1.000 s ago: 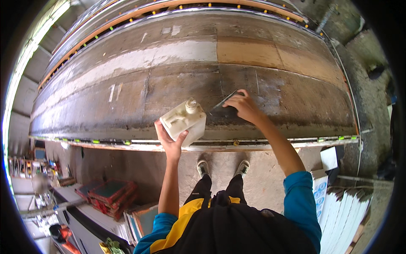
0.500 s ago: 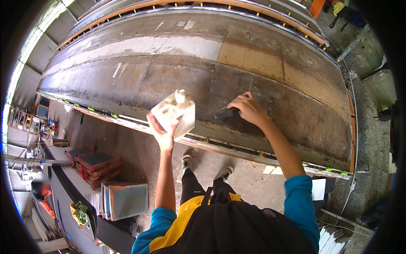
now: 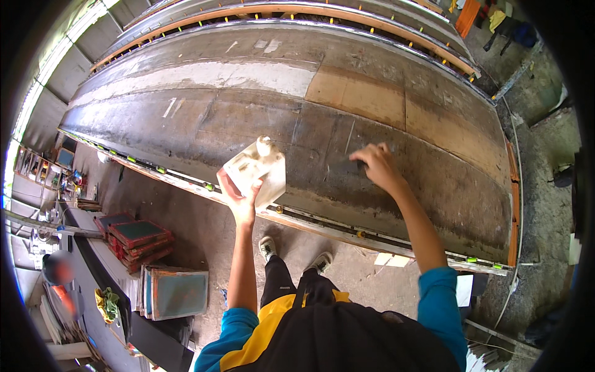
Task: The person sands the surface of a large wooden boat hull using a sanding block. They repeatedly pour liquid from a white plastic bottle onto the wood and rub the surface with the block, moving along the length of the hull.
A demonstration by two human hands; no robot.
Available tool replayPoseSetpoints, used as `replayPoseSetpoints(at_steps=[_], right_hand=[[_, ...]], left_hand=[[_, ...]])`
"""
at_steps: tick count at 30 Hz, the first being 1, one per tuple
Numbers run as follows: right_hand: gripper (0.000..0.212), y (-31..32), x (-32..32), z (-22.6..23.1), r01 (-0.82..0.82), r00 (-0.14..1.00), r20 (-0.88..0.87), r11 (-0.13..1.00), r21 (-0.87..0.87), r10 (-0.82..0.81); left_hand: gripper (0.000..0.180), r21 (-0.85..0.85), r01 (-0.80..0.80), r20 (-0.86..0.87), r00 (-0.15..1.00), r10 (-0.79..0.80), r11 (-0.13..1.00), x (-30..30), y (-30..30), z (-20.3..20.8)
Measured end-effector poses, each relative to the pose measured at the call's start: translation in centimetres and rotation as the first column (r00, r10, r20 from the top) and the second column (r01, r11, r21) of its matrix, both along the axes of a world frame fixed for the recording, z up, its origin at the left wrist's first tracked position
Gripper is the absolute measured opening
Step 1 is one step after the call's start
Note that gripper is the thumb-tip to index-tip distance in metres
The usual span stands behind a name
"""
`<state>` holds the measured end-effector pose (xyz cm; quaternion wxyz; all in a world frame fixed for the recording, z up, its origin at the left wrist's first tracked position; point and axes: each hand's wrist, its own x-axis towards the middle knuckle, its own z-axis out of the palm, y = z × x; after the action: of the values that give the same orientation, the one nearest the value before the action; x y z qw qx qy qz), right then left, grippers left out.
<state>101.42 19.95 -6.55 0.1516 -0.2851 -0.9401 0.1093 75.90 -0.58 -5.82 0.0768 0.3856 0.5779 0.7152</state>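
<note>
My left hand point(image 3: 238, 197) is closed around a pale, translucent plastic jug point(image 3: 266, 172) with a round cap-like knob at its top. It is held tilted above the near edge of the long table point(image 3: 248, 118). Over the table, to the right of the jug, my right hand point(image 3: 379, 166) is closed on a dark flat scraper point(image 3: 347, 166). Motion blurs the scraper, and I cannot tell whether its edge touches the surface. The worn brown tabletop carries a white strip point(image 3: 248, 73) and tan panels point(image 3: 356, 93) farther back.
A rail point(image 3: 310, 220) with small yellow and green clips runs along the table's near edge. On the left stand stacked red frames point(image 3: 139, 239) and upright framed screens point(image 3: 180, 292). Another person point(image 3: 61, 279) is at the far left. More railed tables point(image 3: 279, 9) lie beyond.
My right hand has shifted slightly right with the scraper, which now looks blurred. The left hand still holds the jug at about the same spot. The whole view has shifted a little.
</note>
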Motion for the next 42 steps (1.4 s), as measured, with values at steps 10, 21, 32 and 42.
replayPoseSetpoints(at_steps=[10,21,32,42], right_hand=[[0.028,9.3,-5.7,-3.2,0.536,0.843,-0.013,0.836,0.118,-0.538],[0.015,-0.8,-4.1,-3.4,0.189,0.982,-0.025,0.975,0.118,-0.188],[0.028,5.2,-5.1,-3.2,0.342,0.937,0.013,0.928,0.148,-0.348],[0.030,-7.1,1.7,-1.7,-0.130,0.990,0.049,0.992,-0.003,0.130]], left_hand=[[0.068,-0.039,0.061,0.035,0.998,-0.060,0.997,-0.8,1.3,0.1],[0.067,-0.054,0.088,0.155,0.985,-0.079,0.995,-2.1,2.6,-1.8],[0.066,-0.049,0.193,0.164,0.969,-0.182,0.980,-2.5,3.9,-0.8],[0.071,-0.096,0.087,0.146,0.987,-0.072,0.992,-1.9,2.0,-0.8]])
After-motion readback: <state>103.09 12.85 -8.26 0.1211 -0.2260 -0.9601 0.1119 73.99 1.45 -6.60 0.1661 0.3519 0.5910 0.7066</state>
